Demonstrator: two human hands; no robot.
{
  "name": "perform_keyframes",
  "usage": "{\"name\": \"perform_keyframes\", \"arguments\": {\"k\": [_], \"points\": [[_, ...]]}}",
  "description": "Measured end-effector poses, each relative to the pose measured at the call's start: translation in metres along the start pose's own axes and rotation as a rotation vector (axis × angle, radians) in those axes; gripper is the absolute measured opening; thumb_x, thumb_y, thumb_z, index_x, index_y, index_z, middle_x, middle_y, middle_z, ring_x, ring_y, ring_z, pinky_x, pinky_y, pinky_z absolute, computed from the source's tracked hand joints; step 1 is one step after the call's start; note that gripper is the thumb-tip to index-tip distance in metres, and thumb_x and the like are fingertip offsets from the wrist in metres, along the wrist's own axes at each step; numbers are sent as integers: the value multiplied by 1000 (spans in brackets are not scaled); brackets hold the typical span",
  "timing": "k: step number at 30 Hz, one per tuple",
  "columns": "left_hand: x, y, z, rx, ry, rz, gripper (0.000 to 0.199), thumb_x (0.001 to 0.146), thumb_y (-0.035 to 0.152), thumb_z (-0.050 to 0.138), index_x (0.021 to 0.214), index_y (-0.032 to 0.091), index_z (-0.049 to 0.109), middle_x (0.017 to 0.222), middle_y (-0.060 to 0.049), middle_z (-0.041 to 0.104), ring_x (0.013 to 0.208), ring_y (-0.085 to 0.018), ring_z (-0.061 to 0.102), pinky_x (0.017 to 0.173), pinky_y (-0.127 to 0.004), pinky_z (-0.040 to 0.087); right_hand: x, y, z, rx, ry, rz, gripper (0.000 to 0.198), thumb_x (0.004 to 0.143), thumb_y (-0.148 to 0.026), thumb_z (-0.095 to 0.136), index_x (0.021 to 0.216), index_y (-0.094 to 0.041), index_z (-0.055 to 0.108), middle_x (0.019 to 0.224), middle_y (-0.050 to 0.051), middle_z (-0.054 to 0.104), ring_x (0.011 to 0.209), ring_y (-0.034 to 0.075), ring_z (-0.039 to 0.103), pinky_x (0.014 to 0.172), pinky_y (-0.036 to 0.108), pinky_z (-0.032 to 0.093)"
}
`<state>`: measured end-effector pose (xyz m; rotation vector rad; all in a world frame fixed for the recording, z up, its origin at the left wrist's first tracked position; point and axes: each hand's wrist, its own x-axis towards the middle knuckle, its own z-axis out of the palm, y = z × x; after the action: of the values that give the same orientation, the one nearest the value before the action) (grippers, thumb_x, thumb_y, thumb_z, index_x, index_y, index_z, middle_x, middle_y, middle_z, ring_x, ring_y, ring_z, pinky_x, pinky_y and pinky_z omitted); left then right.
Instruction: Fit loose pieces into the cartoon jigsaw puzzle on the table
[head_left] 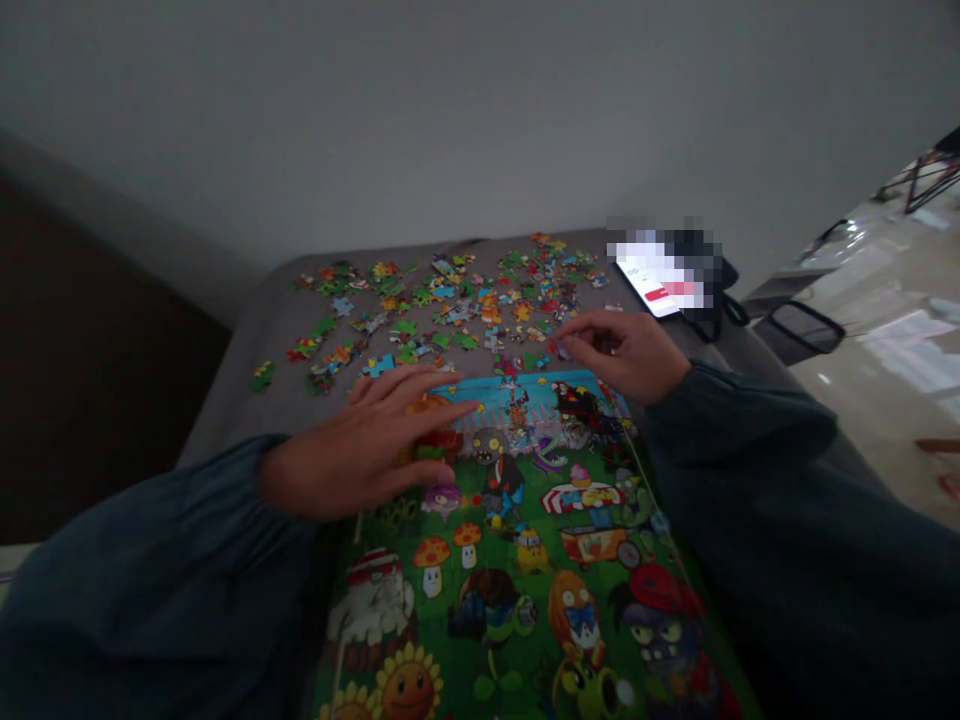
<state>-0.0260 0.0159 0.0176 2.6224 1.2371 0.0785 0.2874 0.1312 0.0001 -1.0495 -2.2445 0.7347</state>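
A colourful puzzle board point(495, 545) with cartoon plants and zombies lies in front of me, its far edge showing a strip of blue sky. My left hand point(375, 440) rests over the board's upper left part, fingers spread and empty. Past the board's far right corner, my right hand point(619, 350) has thumb and forefinger pinched at a small puzzle piece point(558, 347), which the fingertips partly cover. Many loose puzzle pieces point(405, 328) are scattered beyond the board, some close to its far edge.
The board and pieces lie on a grey cloth-like surface point(247, 415) against a pale wall point(420, 120). A lit phone point(649, 280) stands at the back right beside a dark object with straps point(731, 310). A shiny floor point(900, 350) shows at right.
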Motion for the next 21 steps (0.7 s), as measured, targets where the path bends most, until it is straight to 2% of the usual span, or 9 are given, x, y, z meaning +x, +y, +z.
{"name": "perform_keyframes", "arguments": {"k": [2, 4, 6, 8, 10, 12, 15, 18, 21], "points": [[-3, -23, -10, 24, 111, -102, 53, 104, 59, 37, 147, 30, 51, 153, -8, 49, 141, -31, 41, 117, -54, 31, 4, 13, 3, -14, 65, 34, 19, 90, -28, 57, 92, -14, 71, 63, -1, 59, 54, 10, 47, 54, 25, 36], [-10, -49, -19, 81, 226, -285, 51, 104, 55, 36, 137, 24, 60, 142, -7, 59, 134, -28, 48, 116, -51, 33, 5, 19, 8, -43, 93, 19, 18, 89, -27, 57, 90, -15, 71, 66, 0, 62, 54, 10, 48, 56, 26, 39], [-19, -74, -27, 128, 256, -485, 47, 105, 44, 34, 130, 19, 64, 133, -8, 64, 128, -26, 53, 114, -49, 35, 5, 21, 16, -93, 101, -19, 18, 88, -25, 57, 89, -16, 72, 70, 3, 66, 57, 12, 50, 59, 27, 42], [-30, -93, -33, 160, 279, -601, 49, 105, 37, 29, 125, 12, 65, 123, -12, 66, 117, -27, 57, 106, -48, 43, 3, 21, 24, -143, 111, -52, 19, 88, -24, 57, 90, -16, 73, 77, 5, 70, 61, 13, 55, 64, 29, 44], [-40, -105, -34, 168, 264, -670, 50, 103, 42, 34, 121, 9, 67, 115, -13, 67, 104, -28, 60, 95, -46, 49, 2, 20, 29, -168, 120, -72, 19, 87, -23, 57, 92, -16, 74, 81, 7, 72, 67, 15, 59, 69, 31, 47], [-47, -112, -32, 145, 192, -685, 52, 96, 51, 48, 118, 9, 68, 110, -13, 68, 95, -27, 62, 88, -43, 51, 1, 19, 32, -177, 114, -79, 20, 86, -23, 56, 94, -17, 74, 83, 7, 73, 71, 17, 61, 73, 32, 48], [-53, -117, -25, 89, 55, -631, 52, 85, 56, 64, 113, 13, 72, 110, -12, 71, 100, -28, 63, 94, -43, 49, 1, 19, 32, -191, 93, -70, 22, 87, -23, 55, 96, -18, 75, 86, 7, 73, 75, 18, 64, 75, 33, 49], [-51, -120, -20, 58, -3, -598, 48, 82, 54, 64, 106, 14, 75, 115, -14, 70, 109, -31, 61, 102, -50, 43, 1, 18, 30, -184, 56, -61, 22, 88, -23, 55, 96, -18, 75, 87, 7, 74, 77, 19, 64, 76, 34, 49], [-48, -120, -20, 21, -12, -590, 46, 80, 54, 62, 101, 14, 75, 113, -15, 71, 111, -32, 61, 104, -52, 42, 1, 16, 30, -176, 26, -55, 21, 88, -22, 55, 96, -18, 75, 87, 7, 74, 77, 19, 64, 75, 33, 48]]}}
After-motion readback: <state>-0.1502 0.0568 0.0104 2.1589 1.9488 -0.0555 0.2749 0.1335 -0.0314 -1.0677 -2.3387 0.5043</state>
